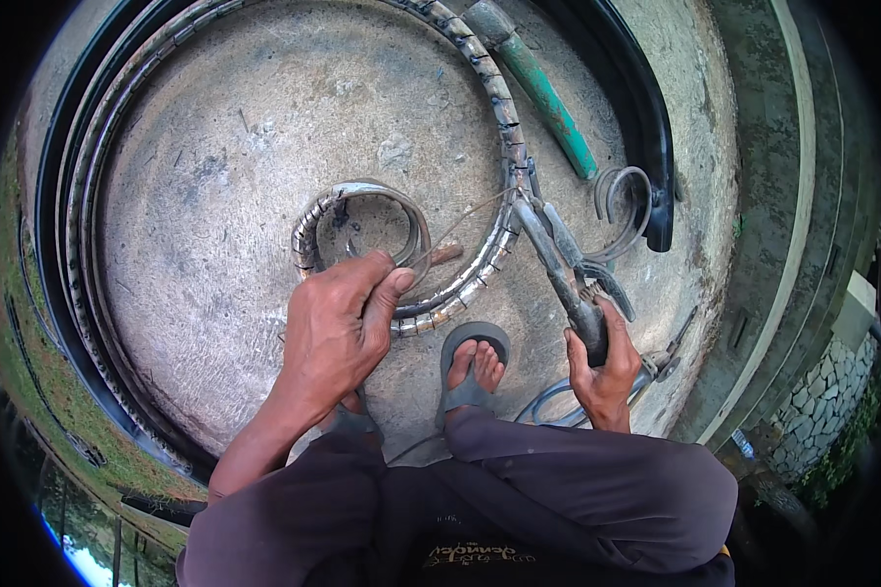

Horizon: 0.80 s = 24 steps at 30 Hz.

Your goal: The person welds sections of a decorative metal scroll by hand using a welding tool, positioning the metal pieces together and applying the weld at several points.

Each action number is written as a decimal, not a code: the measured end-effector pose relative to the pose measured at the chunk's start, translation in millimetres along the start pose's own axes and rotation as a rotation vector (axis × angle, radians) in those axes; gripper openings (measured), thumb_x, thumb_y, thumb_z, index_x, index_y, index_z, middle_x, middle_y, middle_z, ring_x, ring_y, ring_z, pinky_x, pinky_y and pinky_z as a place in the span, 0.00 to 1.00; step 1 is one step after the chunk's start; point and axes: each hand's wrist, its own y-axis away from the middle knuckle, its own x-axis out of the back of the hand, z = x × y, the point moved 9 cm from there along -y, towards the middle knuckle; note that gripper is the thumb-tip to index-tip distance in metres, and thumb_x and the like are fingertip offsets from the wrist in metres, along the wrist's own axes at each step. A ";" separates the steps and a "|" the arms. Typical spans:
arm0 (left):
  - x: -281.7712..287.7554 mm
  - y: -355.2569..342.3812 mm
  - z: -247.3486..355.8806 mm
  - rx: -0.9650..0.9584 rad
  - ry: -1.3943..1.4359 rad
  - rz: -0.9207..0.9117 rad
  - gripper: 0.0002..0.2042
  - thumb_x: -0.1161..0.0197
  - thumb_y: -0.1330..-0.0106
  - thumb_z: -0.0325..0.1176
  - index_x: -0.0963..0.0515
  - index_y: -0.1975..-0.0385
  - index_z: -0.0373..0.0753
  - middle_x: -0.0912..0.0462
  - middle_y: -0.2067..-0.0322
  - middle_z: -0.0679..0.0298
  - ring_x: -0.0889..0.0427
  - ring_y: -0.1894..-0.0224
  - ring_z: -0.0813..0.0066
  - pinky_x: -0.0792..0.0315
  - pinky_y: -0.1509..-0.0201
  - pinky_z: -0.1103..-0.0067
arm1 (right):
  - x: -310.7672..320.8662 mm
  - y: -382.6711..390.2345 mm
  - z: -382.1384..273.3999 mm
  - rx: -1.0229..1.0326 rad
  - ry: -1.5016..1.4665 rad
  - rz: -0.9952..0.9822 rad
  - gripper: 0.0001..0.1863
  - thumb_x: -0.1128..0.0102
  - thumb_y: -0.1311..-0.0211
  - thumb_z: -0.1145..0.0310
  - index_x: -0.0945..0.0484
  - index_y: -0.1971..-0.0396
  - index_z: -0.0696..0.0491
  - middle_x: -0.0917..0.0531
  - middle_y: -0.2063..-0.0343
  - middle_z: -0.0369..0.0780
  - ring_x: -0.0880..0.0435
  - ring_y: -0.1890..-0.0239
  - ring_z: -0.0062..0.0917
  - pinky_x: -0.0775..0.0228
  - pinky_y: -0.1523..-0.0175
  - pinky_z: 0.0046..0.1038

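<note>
My left hand (338, 318) is closed, with thumb and forefinger pinching a thin metal rod (470, 212). The rod slants up and right to the jaws of a grey welding electrode holder (556, 262). Around the holder's dark handle, my right hand (607, 372) is closed. Its jaws overlap the right side of a large metal ring (504, 108) with dark notches along it; whether they touch it, I cannot tell. Inside this ring, just beyond my left hand, lies a smaller coiled ring (303, 235). A short rusty piece (446, 254) lies beside the coil.
A hammer with a green handle (553, 112) lies right of the large ring. Black curved channel (656, 147) bends around the outside. A grey wire coil (646, 210) and bluish cable (548, 399) lie at the right. My sandalled foot (475, 362) rests on the concrete floor (235, 127).
</note>
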 end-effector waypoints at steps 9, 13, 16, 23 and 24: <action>-0.8 -0.2 -0.3 0.007 0.014 -0.018 0.13 0.38 0.27 0.34 0.25 0.72 0.32 0.29 0.82 0.55 0.33 0.81 0.64 0.36 0.73 0.70 | -0.1 -0.9 -6.0 0.032 0.063 -0.017 0.31 0.29 0.46 0.78 0.27 0.40 0.64 0.16 0.57 0.56 0.12 0.59 0.48 0.20 0.57 0.38; -0.8 0.1 -1.5 0.011 0.010 -0.021 0.13 0.38 0.27 0.34 0.25 0.71 0.31 0.28 0.81 0.55 0.32 0.81 0.63 0.35 0.73 0.70 | 1.3 -1.2 -9.1 0.061 0.085 -0.006 0.31 0.29 0.45 0.78 0.27 0.39 0.63 0.17 0.58 0.56 0.12 0.61 0.48 0.21 0.58 0.38; -0.6 -1.2 -0.8 0.010 0.014 -0.024 0.12 0.38 0.27 0.34 0.24 0.71 0.31 0.28 0.81 0.54 0.31 0.81 0.63 0.35 0.73 0.70 | 4.6 0.2 -11.6 0.102 0.110 0.021 0.31 0.30 0.45 0.77 0.27 0.39 0.63 0.17 0.58 0.56 0.12 0.60 0.48 0.21 0.58 0.38; -2.3 -0.4 -3.5 0.008 0.031 -0.028 0.13 0.38 0.27 0.34 0.25 0.71 0.31 0.28 0.81 0.55 0.31 0.80 0.63 0.35 0.72 0.70 | 6.2 -0.9 -12.6 0.073 0.110 0.008 0.31 0.30 0.45 0.77 0.27 0.39 0.63 0.16 0.59 0.56 0.12 0.61 0.48 0.20 0.60 0.37; -1.8 -1.0 -3.1 0.008 0.031 -0.028 0.13 0.38 0.27 0.34 0.25 0.71 0.31 0.28 0.81 0.55 0.31 0.80 0.63 0.35 0.72 0.70 | 6.3 -0.8 -12.9 0.075 0.117 0.003 0.31 0.30 0.45 0.77 0.28 0.39 0.63 0.16 0.59 0.56 0.12 0.62 0.48 0.21 0.60 0.38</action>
